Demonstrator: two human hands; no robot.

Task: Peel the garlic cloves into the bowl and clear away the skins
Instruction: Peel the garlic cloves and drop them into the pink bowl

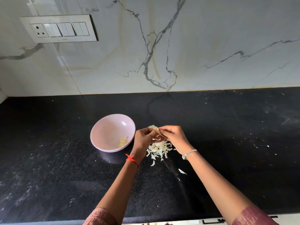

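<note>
A pale pink bowl (105, 127) stands on the black counter, with a few peeled garlic cloves (123, 141) low on its right inner side. Just right of the bowl, my left hand (142, 138) and my right hand (173, 137) meet above the counter and together hold a garlic piece (153, 128) with papery skin. My right fingers pinch a strip of that skin. Below the hands lies a heap of white garlic skins (159, 150), partly hidden by my hands.
A few loose skin bits (181, 171) lie on the black counter (227, 143) nearer to me. A marble wall with a switch panel (59, 28) rises behind. The counter's front edge runs along the bottom of the view.
</note>
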